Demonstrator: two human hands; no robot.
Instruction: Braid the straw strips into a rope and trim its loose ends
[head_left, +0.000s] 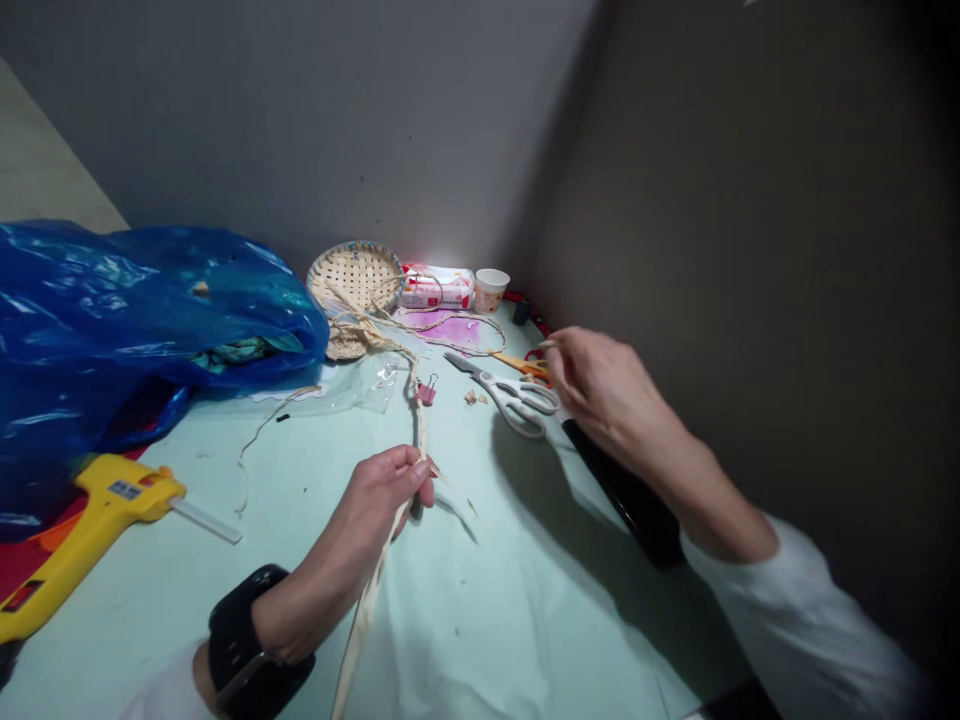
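Note:
My left hand (394, 478) pinches a pale straw-like braid (422, 425) between thumb and fingers. Beyond the hand the strand looks twisted or plaited; towards me it runs as a flat, loose strip (360, 640). Short fibre ends stick out beside the thumb. Out to the right, my right hand (604, 385) is raised above the table with its fingers curled together; a small pale tip shows at them, too blurred to name. White-handled scissors (517, 398) lie just left of that hand, blades pointing away to the left. A pink binder clip (426, 390) sits against the braid.
A yellow glue gun (112, 500) lies at the left, below a large blue plastic bag (150, 330). Farther back are a round woven basket (356, 272), a red-and-white packet (442, 288) and a paper cup (491, 288). Beneath my right hand lies a long black object (622, 500).

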